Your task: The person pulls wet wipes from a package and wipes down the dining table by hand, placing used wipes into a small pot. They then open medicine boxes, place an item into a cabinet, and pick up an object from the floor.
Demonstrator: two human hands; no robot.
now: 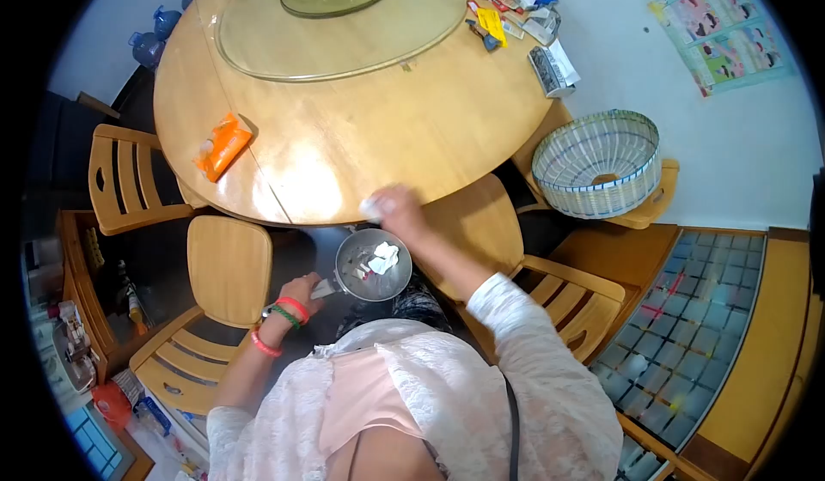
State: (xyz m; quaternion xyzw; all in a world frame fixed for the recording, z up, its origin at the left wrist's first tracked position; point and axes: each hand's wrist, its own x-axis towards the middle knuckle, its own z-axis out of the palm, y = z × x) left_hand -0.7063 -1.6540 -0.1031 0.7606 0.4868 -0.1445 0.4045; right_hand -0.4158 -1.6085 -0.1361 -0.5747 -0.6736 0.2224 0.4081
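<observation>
My left hand (302, 294) is closed round the handle of a small grey metal saucepan (351, 247), held just below the table's front edge. Inside the pan lie crumpled white tissue (384, 258) and small scraps, some of them reddish. My right hand (400, 209), slightly blurred, rests at the edge of the round wooden table (344, 155). A white wad of tissue (371, 210) is pressed under its fingers against the tabletop. To the left on the table lies an orange soft packet (224, 148).
A glass turntable (344, 64) covers the table's far middle. Small packets (492, 27) and a tissue box (553, 70) sit at its right edge. Wooden chairs (229, 270) surround the table, one on the right bearing a woven basket (597, 202). Blue water jugs (147, 50) stand far left.
</observation>
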